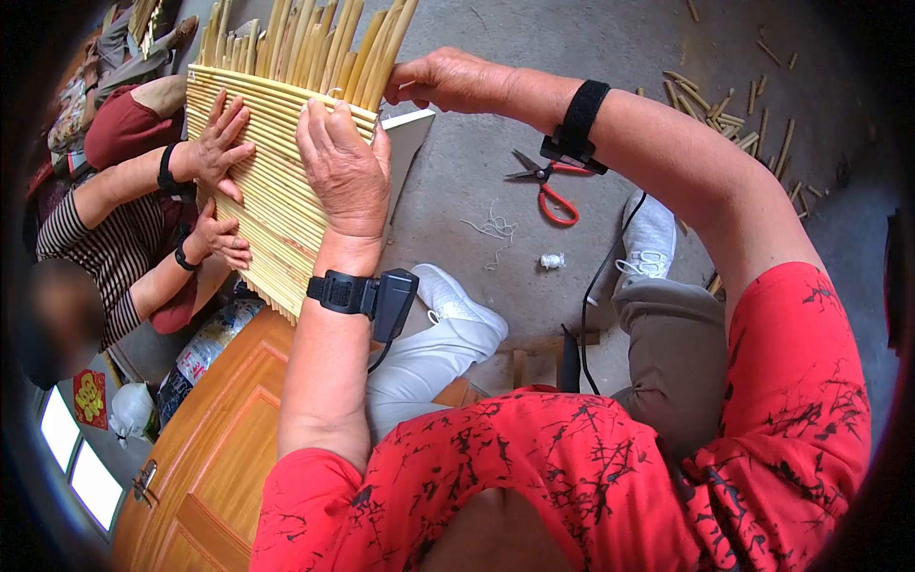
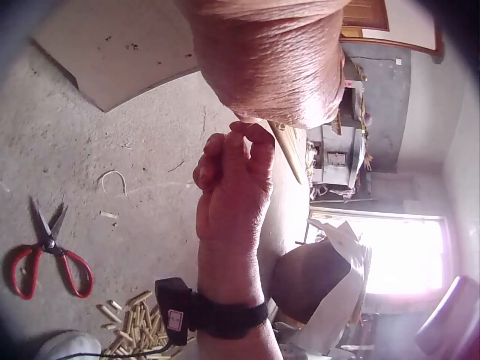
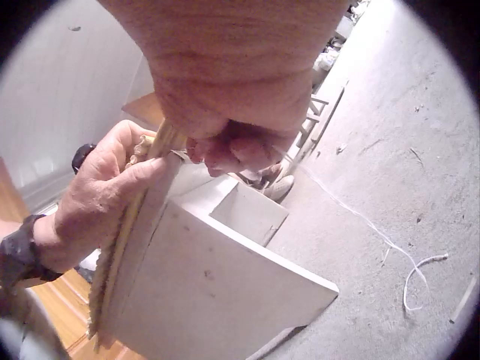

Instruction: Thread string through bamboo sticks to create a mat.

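Note:
A mat of pale reed stalks (image 1: 276, 162), bound side by side, is tilted up in the head view, with more stalks (image 1: 319, 48) standing across its upper end. My left hand (image 1: 345, 172) grips its right upper corner, fingers over the face and thumb at the edge. Just beyond that corner, my right hand (image 1: 443, 80) has its fingers curled and pinches a white string (image 3: 390, 244), whose loose end trails away in the right wrist view. Another person's two hands (image 1: 217, 143) lie spread on the mat's left side.
Red-handled scissors (image 1: 545, 176) lie spread on the concrete floor, near loose thread (image 1: 491, 226) and a small white spool (image 1: 552, 260). Cut stalk pieces (image 1: 715, 110) are scattered at upper right. A white board (image 3: 247, 277) stands beneath the mat; a wooden door panel (image 1: 224, 429) is at lower left.

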`<state>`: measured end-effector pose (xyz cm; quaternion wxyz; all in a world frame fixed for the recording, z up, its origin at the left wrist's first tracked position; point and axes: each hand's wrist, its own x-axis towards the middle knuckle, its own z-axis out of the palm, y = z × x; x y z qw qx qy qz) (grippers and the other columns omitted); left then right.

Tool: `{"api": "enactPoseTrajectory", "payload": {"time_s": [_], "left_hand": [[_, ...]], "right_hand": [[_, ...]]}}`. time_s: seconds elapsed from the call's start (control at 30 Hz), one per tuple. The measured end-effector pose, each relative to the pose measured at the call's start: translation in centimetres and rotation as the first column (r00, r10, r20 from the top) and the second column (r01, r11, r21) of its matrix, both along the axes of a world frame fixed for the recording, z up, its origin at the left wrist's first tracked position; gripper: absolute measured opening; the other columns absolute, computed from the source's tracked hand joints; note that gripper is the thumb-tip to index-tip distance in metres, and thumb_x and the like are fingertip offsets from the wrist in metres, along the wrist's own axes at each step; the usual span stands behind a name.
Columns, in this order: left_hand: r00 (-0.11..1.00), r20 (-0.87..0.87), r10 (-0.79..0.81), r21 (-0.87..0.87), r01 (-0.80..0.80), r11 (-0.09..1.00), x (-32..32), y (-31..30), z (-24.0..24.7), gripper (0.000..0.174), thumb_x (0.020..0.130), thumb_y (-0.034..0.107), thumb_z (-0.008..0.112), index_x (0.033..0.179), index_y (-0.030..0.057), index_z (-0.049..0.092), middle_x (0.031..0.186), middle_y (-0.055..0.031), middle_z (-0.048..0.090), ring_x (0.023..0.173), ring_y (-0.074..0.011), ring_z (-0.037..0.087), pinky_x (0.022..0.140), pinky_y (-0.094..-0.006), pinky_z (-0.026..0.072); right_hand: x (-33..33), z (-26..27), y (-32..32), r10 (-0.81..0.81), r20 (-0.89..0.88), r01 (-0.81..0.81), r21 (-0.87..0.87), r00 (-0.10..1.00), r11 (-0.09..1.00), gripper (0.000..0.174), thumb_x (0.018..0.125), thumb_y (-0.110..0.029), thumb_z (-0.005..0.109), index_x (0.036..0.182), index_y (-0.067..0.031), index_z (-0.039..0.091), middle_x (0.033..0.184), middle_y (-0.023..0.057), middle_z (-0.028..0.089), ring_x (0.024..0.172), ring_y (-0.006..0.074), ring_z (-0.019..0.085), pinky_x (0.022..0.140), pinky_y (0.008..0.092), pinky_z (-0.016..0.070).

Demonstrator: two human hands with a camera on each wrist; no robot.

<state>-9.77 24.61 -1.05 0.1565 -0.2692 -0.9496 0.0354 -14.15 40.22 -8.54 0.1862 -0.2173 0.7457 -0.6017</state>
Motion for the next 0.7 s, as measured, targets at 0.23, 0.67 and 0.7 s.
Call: {"api": "enactPoseTrajectory", "payload": {"time_s": [0.23,0.67,0.7], "left_hand": [[1.000,0.011,0.009,-0.002,-0.009,1.000,0.0,-0.1,0.0,0.042,0.071,0.009,0.066,0.104,-0.0032,0.043,0.106,-0.0224,0.045,0.105,-0.0394,0.043,0.090,-0.0445,0.0368],[0.999,0.045,0.022,-0.022,-0.021,1.000,0.1,0.0,0.3,0.044,0.069,0.007,0.067,0.105,-0.0042,0.043,0.110,-0.0251,0.045,0.105,-0.0418,0.043,0.090,-0.0448,0.0373],[0.999,0.048,0.018,-0.013,-0.018,1.000,0.0,0.0,0.3,0.045,0.069,0.007,0.067,0.105,-0.0041,0.043,0.110,-0.0251,0.045,0.105,-0.0417,0.043,0.090,-0.0448,0.0373]], "right_hand": [[-0.6,-1.1,-0.7,0.036,0.107,-0.024,-0.117,0.994,0.993,0.021,0.090,-0.012,0.048,0.105,-0.0127,0.062,0.079,0.0014,0.060,0.062,0.0109,0.053,0.056,0.0231,0.0476],[-1.7,-0.9,-1.0,0.063,0.118,-0.041,-0.179,0.991,0.983,0.018,0.083,-0.017,0.058,0.099,-0.0123,0.066,0.065,0.0011,0.058,0.056,0.0110,0.052,0.056,0.0249,0.0458],[-1.7,-0.8,-0.9,0.054,0.143,-0.028,-0.179,0.988,0.983,0.018,0.083,-0.017,0.058,0.099,-0.0125,0.066,0.065,0.0010,0.057,0.057,0.0105,0.053,0.056,0.0246,0.0457]]}}
